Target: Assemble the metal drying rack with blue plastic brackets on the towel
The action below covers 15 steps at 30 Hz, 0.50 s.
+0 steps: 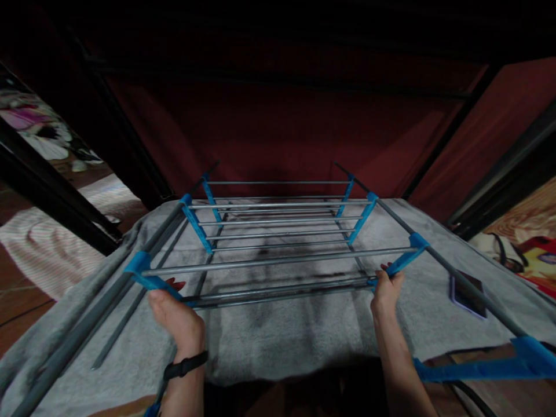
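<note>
A metal rack of thin grey rods and blue plastic joints stands over a grey towel spread on a flat surface. My left hand is closed on a blue side piece at the rack's near left. My right hand grips the blue side piece at the near right, fingers curled round it. Both hands hold the lowest shelf of rods. A dark band circles my left wrist.
A dark phone lies on the towel to the right, under a long grey pole. Dark red fabric walls with black poles stand behind. Clothes lie at far left, a patterned cloth at far right.
</note>
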Motion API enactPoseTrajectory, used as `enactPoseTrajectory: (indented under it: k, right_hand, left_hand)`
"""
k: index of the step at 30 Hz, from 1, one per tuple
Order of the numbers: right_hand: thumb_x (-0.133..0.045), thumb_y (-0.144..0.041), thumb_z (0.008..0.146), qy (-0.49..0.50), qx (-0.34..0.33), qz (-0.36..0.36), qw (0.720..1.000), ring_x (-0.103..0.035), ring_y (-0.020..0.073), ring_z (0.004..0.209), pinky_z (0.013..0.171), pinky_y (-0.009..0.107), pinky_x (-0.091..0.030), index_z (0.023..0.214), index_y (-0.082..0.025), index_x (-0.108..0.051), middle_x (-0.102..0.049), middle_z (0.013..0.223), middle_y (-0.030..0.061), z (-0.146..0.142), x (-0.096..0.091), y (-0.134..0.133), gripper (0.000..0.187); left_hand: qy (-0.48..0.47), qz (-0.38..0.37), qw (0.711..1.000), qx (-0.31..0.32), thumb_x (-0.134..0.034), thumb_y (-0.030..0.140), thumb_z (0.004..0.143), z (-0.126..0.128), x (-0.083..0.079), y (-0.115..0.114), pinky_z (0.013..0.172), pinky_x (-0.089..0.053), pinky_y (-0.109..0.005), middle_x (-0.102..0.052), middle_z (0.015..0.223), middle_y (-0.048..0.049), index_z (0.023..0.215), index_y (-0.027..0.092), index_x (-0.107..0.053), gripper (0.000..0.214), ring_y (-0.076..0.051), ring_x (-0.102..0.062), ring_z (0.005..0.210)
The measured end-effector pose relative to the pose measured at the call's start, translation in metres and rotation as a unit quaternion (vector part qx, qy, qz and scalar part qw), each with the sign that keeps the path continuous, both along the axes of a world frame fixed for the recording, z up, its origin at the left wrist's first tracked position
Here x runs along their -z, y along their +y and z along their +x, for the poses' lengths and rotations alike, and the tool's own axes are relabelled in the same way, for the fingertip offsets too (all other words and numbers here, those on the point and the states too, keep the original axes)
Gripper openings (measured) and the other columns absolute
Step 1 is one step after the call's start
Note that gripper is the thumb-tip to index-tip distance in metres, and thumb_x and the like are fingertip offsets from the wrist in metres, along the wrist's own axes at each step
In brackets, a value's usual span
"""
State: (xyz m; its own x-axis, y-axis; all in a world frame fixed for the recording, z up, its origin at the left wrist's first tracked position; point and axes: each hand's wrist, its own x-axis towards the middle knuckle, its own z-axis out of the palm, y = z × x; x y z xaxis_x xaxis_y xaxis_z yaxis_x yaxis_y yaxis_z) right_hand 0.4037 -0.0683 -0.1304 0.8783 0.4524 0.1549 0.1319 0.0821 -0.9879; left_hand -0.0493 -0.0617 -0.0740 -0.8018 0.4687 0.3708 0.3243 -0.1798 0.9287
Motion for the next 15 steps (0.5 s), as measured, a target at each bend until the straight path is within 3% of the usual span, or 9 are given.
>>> enactPoseTrajectory:
  k: [3,10,15]
  right_hand:
    - [-0.06,-0.032,0.066,0.004,0.001,0.016,1.0,-0.054,0.0183,0.096,0.087,0.034,-0.045,0.111,-0.022,-0.046,-0.055,0.102,0.0,0.0,0.002,0.002,0.048]
    - [-0.062,-0.032,0.065,0.003,0.001,0.005,1.0,-0.053,0.0201,0.103,0.094,0.039,-0.044,0.11,-0.023,-0.045,-0.055,0.107,0.001,-0.001,0.001,0.001,0.048]
    - [-0.061,-0.033,0.066,-0.011,-0.005,0.012,1.0,-0.054,0.0182,0.093,0.084,0.035,-0.047,0.111,-0.023,-0.044,-0.052,0.1,-0.0001,-0.003,0.0,0.001,0.049]
  left_hand:
    - [-0.012,0.01,0.998,-0.053,-0.028,0.045,0.095,0.004,-0.003,-0.001,0.088,-0.041,-0.042,-0.056,0.083,-0.0036,0.091,0.019,-0.055,0.038,-0.023,-0.053,0.085]
    - [-0.015,0.015,0.997,-0.07,-0.026,0.041,0.096,0.005,0.005,0.003,0.093,-0.04,-0.046,-0.056,0.087,-0.0049,0.083,0.019,-0.056,0.039,-0.024,-0.053,0.09]
    - [-0.003,0.018,0.998,-0.055,-0.024,0.045,0.096,-0.002,0.016,0.008,0.088,-0.041,-0.043,-0.057,0.082,-0.0051,0.085,0.017,-0.056,0.044,-0.022,-0.052,0.084]
